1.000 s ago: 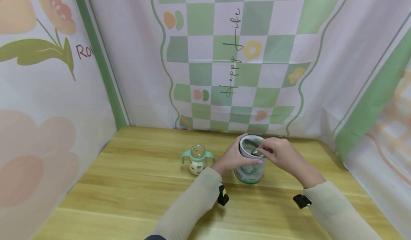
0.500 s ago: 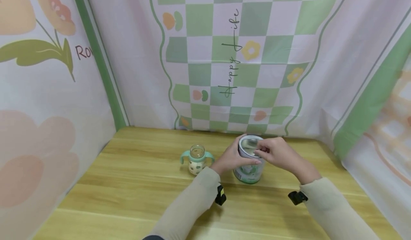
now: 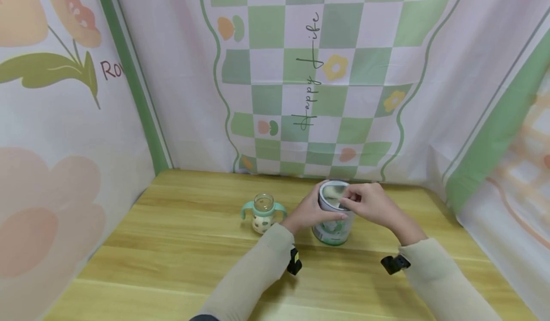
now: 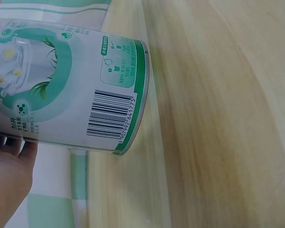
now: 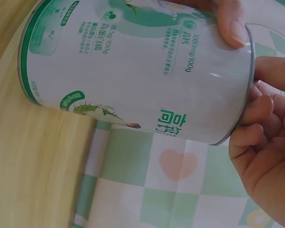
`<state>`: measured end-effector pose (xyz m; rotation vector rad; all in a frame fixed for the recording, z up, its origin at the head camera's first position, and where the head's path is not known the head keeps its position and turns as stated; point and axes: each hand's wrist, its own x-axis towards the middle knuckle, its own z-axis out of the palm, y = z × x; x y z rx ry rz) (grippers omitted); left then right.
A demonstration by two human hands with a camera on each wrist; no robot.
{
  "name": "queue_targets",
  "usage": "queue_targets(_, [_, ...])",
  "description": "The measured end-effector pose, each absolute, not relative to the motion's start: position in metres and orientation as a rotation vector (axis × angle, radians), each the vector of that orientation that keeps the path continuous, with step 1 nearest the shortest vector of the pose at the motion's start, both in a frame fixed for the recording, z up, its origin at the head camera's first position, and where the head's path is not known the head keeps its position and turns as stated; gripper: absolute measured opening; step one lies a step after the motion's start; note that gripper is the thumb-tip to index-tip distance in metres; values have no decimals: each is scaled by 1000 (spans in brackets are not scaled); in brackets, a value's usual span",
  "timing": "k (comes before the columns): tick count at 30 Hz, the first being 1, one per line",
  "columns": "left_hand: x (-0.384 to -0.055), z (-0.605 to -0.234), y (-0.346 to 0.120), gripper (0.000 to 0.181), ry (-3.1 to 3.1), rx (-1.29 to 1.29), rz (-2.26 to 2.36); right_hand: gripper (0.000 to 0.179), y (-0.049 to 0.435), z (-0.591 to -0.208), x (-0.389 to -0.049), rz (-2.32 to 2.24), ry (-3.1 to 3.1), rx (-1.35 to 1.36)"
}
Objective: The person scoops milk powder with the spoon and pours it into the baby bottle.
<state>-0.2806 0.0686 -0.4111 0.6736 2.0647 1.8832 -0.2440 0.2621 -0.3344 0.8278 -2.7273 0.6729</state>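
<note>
A tall milk powder can point(image 3: 334, 235), white and green with a metal rim, stands on the wooden table with its top uncovered. My left hand point(image 3: 310, 209) grips it round the upper side, thumb across the front; its fingers point(image 4: 11, 171) show behind the can in the left wrist view. At the can's right rim, my right hand point(image 3: 373, 204) has its fingertips dipped into the opening, pinching a small spoon that is now mostly hidden. Pale powder shows inside. In the right wrist view the curled right fingers point(image 5: 256, 114) lie at the rim.
Left of the can stands a baby bottle point(image 3: 263, 223) with a clear neck, mint handles and no cap, close to the left sleeve. A checked curtain point(image 3: 301, 96) hangs behind the table's back edge. Patterned cloth walls point(image 3: 64, 177) flank both sides.
The spoon's shiny bowl, visible near the rim a second ago, is now mostly out of sight as the right hand works in the opening. The left hand keeps its grip; the can stays put.
</note>
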Motion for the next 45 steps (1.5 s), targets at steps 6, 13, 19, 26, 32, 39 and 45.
queue_targets(6, [-281, -412, 68, 104, 2087, 688, 1869, 17, 266, -335, -243, 826, -2757, 683])
queue_targets(13, [-281, -412, 69, 102, 2105, 723, 1867, 25, 271, -337, -240, 976, -2765, 588])
queue_targets(19, [-282, -414, 69, 99, 2105, 731, 1877, 26, 273, -340, -241, 1079, -2729, 511])
queue_targets(26, [-284, -416, 69, 102, 2144, 738, 1852, 37, 276, -348, -244, 1266, -2693, 302])
queue_targets(32, [-283, -417, 70, 95, 2140, 745, 1857, 39, 278, -351, -245, 1323, -2659, 242])
queue_targets(39, [-283, -416, 71, 98, 2142, 750, 1859, 43, 277, -351, -242, 1347, -2582, 173])
queue_targets(45, [-283, -416, 70, 98, 2145, 745, 1859, 41, 279, -357, -243, 1257, -2520, 182])
